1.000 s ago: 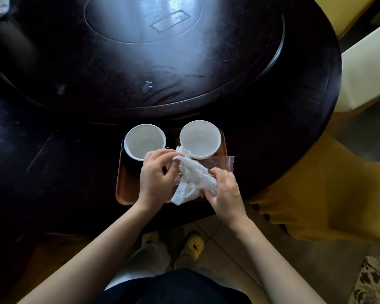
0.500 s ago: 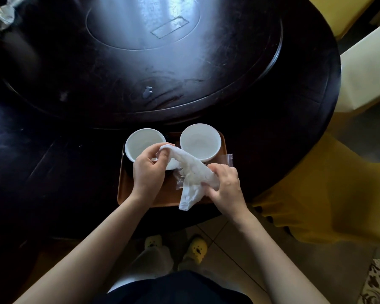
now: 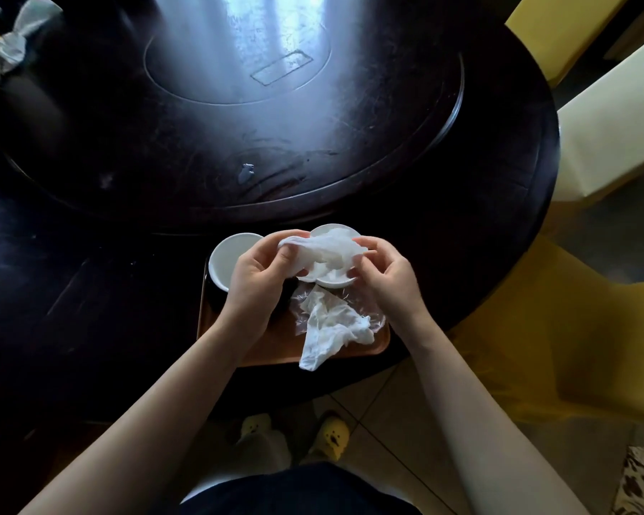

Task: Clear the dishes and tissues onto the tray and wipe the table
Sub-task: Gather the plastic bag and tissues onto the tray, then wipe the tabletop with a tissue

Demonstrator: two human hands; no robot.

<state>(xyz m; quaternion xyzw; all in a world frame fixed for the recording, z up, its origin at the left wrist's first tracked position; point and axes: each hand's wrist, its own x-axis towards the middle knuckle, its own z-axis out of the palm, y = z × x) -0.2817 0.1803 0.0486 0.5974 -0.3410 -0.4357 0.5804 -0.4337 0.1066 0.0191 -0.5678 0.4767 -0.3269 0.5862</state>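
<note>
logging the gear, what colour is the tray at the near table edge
The tray is orange-brown; its near edge shows it best in the head view.

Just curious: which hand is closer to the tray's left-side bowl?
Left. The left hand overlaps that bowl; the right hand, also gripping the tissue, is past the other bowl.

Open tabletop (image 3: 90, 310) left of tray (image 3: 272, 351); left bowl (image 3: 224, 260), right bowl (image 3: 335, 282), loose tissue (image 3: 331, 328) crowd tray; raised turntable (image 3: 350, 161) behind; chair (image 3: 610, 124) right.

crumpled white tissue (image 3: 326, 249) stretched above tray (image 3: 276, 349)
</note>
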